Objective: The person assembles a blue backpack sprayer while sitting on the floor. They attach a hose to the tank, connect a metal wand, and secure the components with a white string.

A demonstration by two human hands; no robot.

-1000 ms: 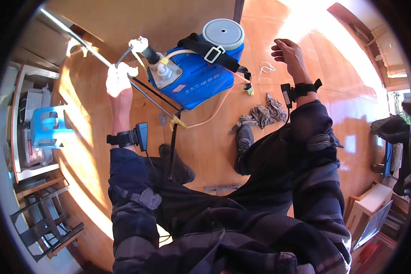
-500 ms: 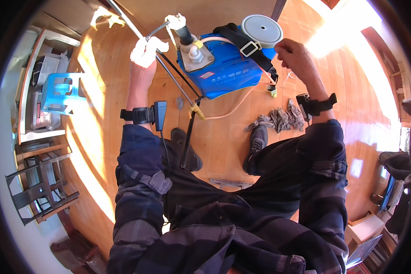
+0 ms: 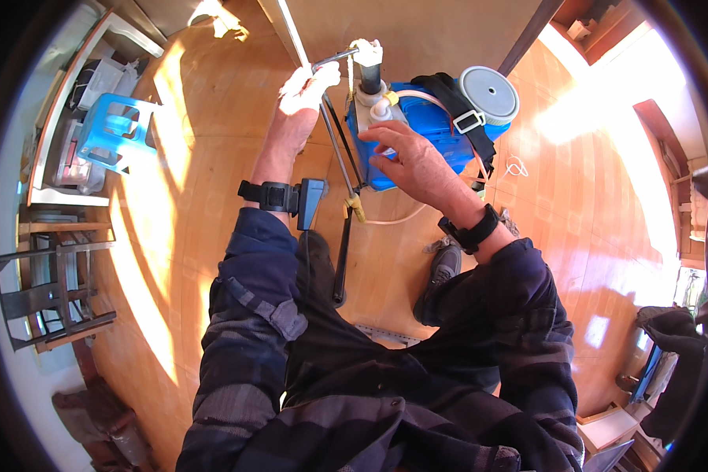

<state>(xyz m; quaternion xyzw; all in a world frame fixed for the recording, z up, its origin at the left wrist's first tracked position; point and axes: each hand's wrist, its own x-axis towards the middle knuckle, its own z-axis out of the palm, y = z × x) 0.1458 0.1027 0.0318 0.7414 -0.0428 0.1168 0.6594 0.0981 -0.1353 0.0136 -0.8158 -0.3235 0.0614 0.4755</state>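
A blue backpack sprayer tank [image 3: 448, 140] stands on the floor ahead, with a round grey-white lid [image 3: 489, 93] at its right and a black strap [image 3: 445, 93] across it. My left hand [image 3: 303, 98] is closed around the thin metal spray wand [image 3: 340, 148] left of the tank, near the dark pump lever [image 3: 335, 58]. Further down, the wand meets a yellow fitting [image 3: 354, 208] with a pale hose [image 3: 397, 220]. My right hand [image 3: 413, 164] hovers over the tank's near side with fingers apart, holding nothing; it hides part of the tank.
A crumpled rag [image 3: 507, 221] lies by my right shoe [image 3: 446, 266]. On the left stand a blue plastic stool [image 3: 94, 141] and a dark metal frame [image 3: 59, 295]. A brown panel [image 3: 440, 35] rises behind the tank. Bright sunlight washes out parts of the wooden floor [image 3: 236, 141].
My right hand has moved left from beside the lid to over the tank's near side, its fingers spreading. My left hand keeps hold of the wand. The whole view has shifted.
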